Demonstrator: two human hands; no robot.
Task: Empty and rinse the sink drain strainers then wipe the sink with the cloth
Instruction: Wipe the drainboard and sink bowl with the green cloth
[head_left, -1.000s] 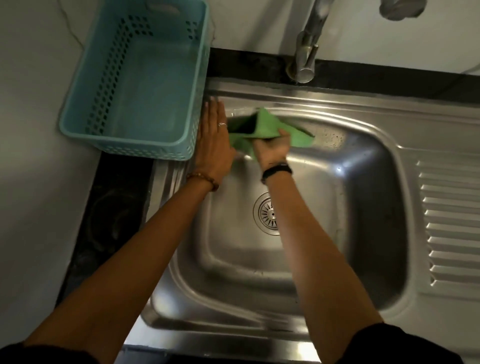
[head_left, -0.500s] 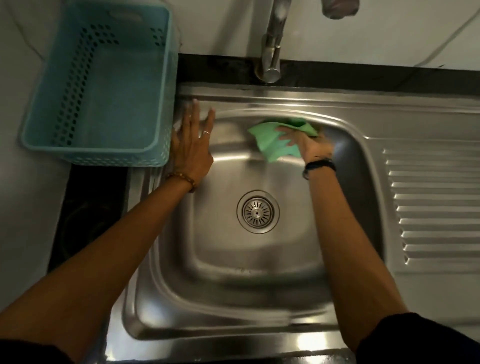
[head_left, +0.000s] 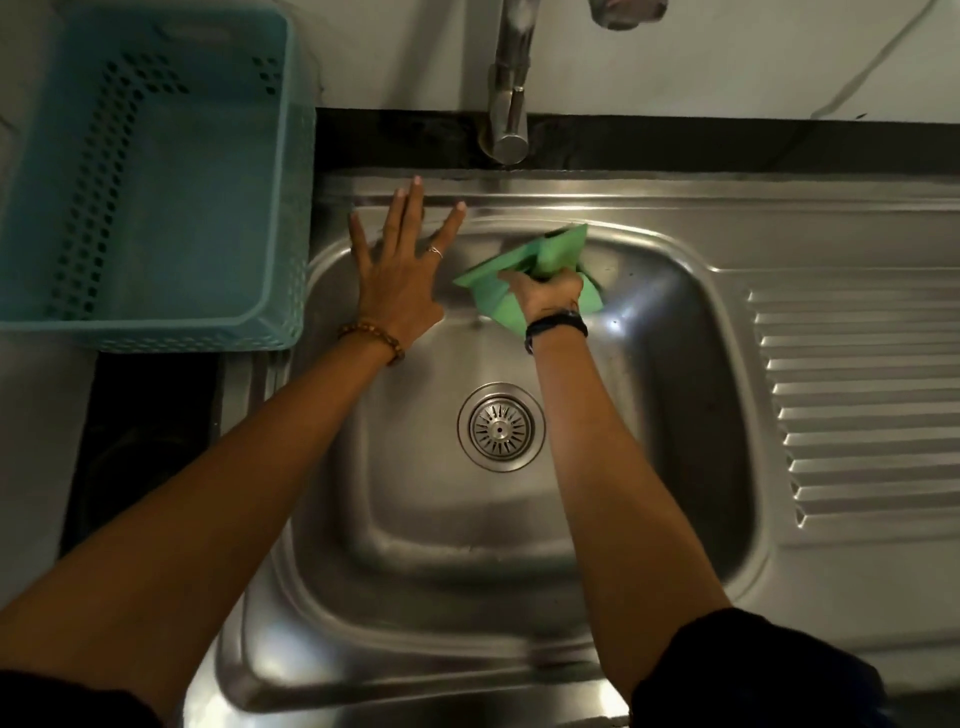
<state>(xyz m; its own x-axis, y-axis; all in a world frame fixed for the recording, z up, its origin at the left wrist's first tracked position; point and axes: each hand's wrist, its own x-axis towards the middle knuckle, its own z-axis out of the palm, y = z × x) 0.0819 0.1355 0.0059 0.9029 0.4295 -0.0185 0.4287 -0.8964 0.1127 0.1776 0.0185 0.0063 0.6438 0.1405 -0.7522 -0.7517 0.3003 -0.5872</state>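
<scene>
A stainless steel sink (head_left: 691, 415) fills the middle of the view, with a round drain strainer (head_left: 501, 427) seated in its floor. My right hand (head_left: 545, 293) grips a green cloth (head_left: 550, 254) and holds it against the sink's back wall, just below the tap. My left hand (head_left: 397, 270) lies flat with fingers spread on the sink's back left rim and corner, holding nothing.
A tap (head_left: 509, 104) stands at the back over the sink. A light blue perforated plastic basket (head_left: 150, 176) sits on the counter to the left. A ribbed draining board (head_left: 862, 400) lies to the right. A dark gap (head_left: 145, 447) runs along the sink's left side.
My right hand has slid the green cloth along the sink's back wall, first rightward, then back a little to the left. My left hand has stayed flat at the back left corner.
</scene>
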